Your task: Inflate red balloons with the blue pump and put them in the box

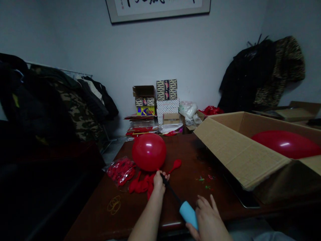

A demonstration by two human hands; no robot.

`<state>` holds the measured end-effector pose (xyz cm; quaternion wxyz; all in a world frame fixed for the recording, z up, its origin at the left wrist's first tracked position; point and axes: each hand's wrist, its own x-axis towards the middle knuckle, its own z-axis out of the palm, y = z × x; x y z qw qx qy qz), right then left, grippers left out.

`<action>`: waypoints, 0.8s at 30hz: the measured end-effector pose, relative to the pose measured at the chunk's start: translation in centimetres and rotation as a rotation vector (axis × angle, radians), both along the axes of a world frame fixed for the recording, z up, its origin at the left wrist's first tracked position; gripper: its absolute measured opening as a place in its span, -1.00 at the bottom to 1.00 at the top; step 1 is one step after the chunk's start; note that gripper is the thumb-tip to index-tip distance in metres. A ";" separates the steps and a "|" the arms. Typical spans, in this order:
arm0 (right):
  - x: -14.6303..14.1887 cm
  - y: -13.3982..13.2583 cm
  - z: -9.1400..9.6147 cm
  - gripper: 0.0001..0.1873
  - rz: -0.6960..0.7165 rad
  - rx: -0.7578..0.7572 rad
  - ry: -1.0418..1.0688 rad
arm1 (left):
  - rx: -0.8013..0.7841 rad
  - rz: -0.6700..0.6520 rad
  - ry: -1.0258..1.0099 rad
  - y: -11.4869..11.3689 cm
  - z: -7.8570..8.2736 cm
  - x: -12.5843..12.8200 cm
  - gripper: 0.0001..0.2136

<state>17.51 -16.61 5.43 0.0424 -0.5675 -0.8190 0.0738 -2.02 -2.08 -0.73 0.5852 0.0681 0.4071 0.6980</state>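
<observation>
Red balloon (148,152), qty 1, inflated, round: over the far half of the table (187,145), mouth end twd you; all places below given from it. Your L hand (162,180): just below balloon, fingers curled tight round its neck and the end of the black hose (174,193), prob. to keep the join snug & stop air slipping out. Blue pump (188,214), qty 1: nearer you than balloon and to its R, on other end of hose, tilted; prob. angled so its butt faces your R hand (209,217). That hand: against pump's near end, fingers spread, thumb along near side; can't tell if it truly grips or only steadies. Limp balloons (139,186), red, several: heaped just below balloon, likely kept in easy reach. Single limp balloon (177,163): just R of it. Clear packet (122,170), red contents: just L. Yellow bands (114,205), loose loops: L & nearer you, apart from heap, maybe so they pick up singly. Small coloured bits (205,179): R, scattered, too small to ID. Carton (244,150), flaps spread: well R, w/ second balloon (283,144), red, inside; walls prob. stop it rolling off. Stacked boxes (167,89): beyond balloon, agst wall, apparently storage.
</observation>
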 end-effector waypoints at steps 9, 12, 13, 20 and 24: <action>2.0 -0.9 1.0 -0.49 0.011 0.000 0.056 | 0.010 -0.014 -0.038 -0.2 0.6 0.2 -0.82; 1.2 -0.6 1.8 -0.50 0.012 0.033 0.061 | 0.018 -0.009 -0.032 -0.4 1.2 0.3 -0.82; 0.9 -0.5 2.0 -0.50 0.009 0.042 0.061 | 0.022 -0.009 -0.028 -0.5 1.4 0.3 -0.83; -1.5 1.1 2.9 -0.50 -0.024 0.081 0.058 | 0.054 -0.026 -0.027 -0.9 2.0 0.8 -0.84; -2.7 2.3 3.0 -0.48 -0.035 0.085 0.051 | 0.061 -0.028 -0.047 -1.2 2.0 1.4 -0.85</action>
